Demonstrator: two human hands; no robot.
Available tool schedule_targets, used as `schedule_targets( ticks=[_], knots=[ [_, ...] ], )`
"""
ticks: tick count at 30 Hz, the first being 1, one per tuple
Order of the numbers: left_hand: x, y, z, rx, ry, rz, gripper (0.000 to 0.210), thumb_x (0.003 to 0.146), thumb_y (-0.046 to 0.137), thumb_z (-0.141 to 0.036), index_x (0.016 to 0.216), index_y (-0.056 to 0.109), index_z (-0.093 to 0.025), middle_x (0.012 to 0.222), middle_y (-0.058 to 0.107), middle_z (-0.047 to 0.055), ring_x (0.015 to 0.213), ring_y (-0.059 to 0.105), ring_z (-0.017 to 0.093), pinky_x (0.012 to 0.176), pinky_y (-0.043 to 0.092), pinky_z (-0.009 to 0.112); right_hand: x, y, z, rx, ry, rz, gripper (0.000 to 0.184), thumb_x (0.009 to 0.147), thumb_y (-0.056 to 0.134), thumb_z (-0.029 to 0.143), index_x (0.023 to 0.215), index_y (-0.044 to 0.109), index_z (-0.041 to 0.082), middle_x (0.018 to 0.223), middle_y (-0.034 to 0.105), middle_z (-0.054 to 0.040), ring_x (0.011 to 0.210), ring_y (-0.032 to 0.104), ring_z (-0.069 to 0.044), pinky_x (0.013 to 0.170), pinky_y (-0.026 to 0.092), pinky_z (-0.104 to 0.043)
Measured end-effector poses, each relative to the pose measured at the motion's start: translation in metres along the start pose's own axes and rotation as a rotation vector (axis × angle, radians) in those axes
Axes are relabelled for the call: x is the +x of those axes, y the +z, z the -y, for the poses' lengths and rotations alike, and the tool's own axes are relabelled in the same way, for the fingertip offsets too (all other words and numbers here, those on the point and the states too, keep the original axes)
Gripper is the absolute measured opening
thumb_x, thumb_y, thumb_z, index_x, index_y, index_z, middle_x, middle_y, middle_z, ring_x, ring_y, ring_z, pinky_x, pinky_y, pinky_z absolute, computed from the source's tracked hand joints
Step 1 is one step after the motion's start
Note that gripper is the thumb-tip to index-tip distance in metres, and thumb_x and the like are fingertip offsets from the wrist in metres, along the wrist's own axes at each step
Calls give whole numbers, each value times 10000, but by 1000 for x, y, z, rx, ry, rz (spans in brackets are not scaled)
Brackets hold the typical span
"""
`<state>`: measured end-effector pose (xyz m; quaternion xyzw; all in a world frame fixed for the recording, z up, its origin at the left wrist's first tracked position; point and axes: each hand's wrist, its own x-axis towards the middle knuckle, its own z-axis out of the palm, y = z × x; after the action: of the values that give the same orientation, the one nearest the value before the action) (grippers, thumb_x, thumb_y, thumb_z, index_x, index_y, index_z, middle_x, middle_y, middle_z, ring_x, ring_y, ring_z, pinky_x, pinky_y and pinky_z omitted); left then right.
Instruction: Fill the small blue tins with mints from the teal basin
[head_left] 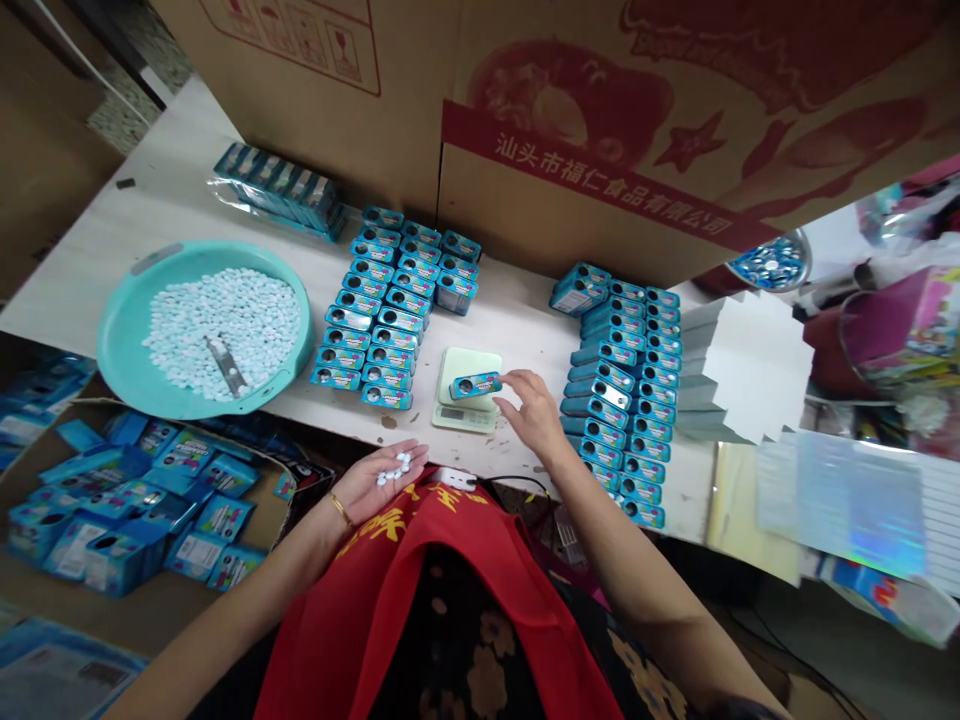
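Palm up and slightly cupped, my left hand (379, 482) holds several white candies (395, 468) on its fingers, close to the table's front edge. My right hand (531, 408) has its thumb and fingertips closed at the right end of a small blue box (475, 385) with a round dark window. This box is on or just over the pale green scale (453, 414); whether it bears on the pan I cannot tell. Left of the scale stand rows of similar blue boxes (390, 355), and more blue boxes (626, 400) stand to its right.
A turquoise basin (112, 345) of white candies, with a metal scoop (225, 366), sits at left. Below it is a carton of blue packets (180, 490). A big cardboard box (525, 210) walls the back. White folded card (757, 370) stands at right.
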<state>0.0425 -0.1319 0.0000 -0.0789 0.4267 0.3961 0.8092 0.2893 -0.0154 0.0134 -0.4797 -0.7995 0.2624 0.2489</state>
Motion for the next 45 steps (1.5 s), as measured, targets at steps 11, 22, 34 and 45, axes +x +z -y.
schedule_targets(
  ticks=[11, 22, 34, 45],
  knots=[
    [27, 29, 6, 87, 25, 202, 354, 664, 545, 14, 991, 594, -114, 926, 626, 85, 902, 573, 155, 853, 418, 275, -24, 54, 74, -36, -199, 468, 210, 813, 448, 156, 1006, 528, 169, 975, 521, -81, 914, 464, -173, 795, 421, -309],
    [45, 63, -17, 98, 121, 174, 338, 663, 515, 27, 973, 611, -69, 954, 635, 114, 884, 587, 154, 890, 405, 276, 11, 34, 41, 144, -36, 255, 235, 696, 484, 55, 878, 585, 163, 831, 536, -32, 794, 494, -132, 720, 419, -245],
    [30, 31, -19, 23, 130, 68, 363, 667, 511, 30, 1014, 578, -55, 1097, 579, 169, 1087, 489, 240, 958, 374, 330, 26, 20, 20, 134, -7, -8, 227, 815, 427, 161, 945, 605, 219, 940, 584, -42, 892, 543, -143, 807, 444, -285],
    [4, -15, -5, -47, 64, -164, 404, 679, 487, 58, 1062, 544, -59, 1013, 613, 172, 1029, 536, 225, 866, 465, 259, -7, -25, -12, 120, 258, -306, 180, 795, 472, 252, 865, 627, 192, 825, 611, -35, 746, 568, -143, 624, 492, -280]
  ],
)
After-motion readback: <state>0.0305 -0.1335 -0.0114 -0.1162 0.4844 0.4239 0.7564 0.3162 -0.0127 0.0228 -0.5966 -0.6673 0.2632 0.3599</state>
